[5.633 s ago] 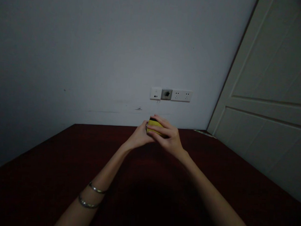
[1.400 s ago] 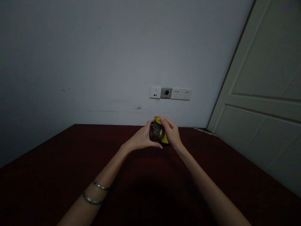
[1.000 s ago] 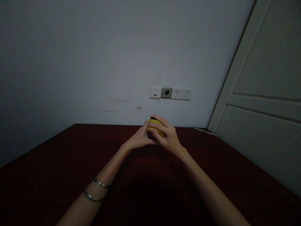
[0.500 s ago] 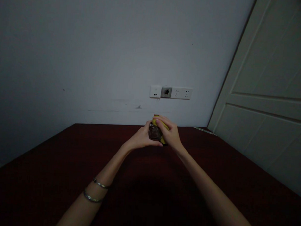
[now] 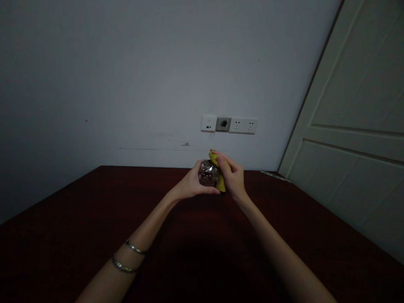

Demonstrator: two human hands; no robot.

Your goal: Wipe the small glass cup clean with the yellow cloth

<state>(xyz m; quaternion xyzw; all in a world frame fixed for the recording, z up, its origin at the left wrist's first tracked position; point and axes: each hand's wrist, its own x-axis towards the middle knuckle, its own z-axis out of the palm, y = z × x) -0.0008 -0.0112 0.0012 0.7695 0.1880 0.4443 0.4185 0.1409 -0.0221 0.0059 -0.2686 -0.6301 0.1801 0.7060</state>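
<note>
My left hand (image 5: 189, 183) is wrapped round a clear, shiny round glass (image 5: 208, 174), thumb below and fingers behind it. The glass is held up off the table, its round face turned towards me; whether that is its base or its mouth I cannot tell. In my right hand (image 5: 234, 177) is a yellow cloth (image 5: 221, 183) with a dark edge, bunched under the fingers. The cloth lies against the right side of the glass and covers part of it.
Below my hands spreads a dark red table (image 5: 136, 220). Behind it rises a pale wall (image 5: 141, 70) with a row of sockets (image 5: 243, 125). A white panelled door (image 5: 357, 143) stands on the right, and a thin strip (image 5: 276, 176) lies near the table's back right corner.
My right hand and the cloth have shifted slightly right and up, off the front of the glass, so more of its round face shows. My left hand has barely moved.
</note>
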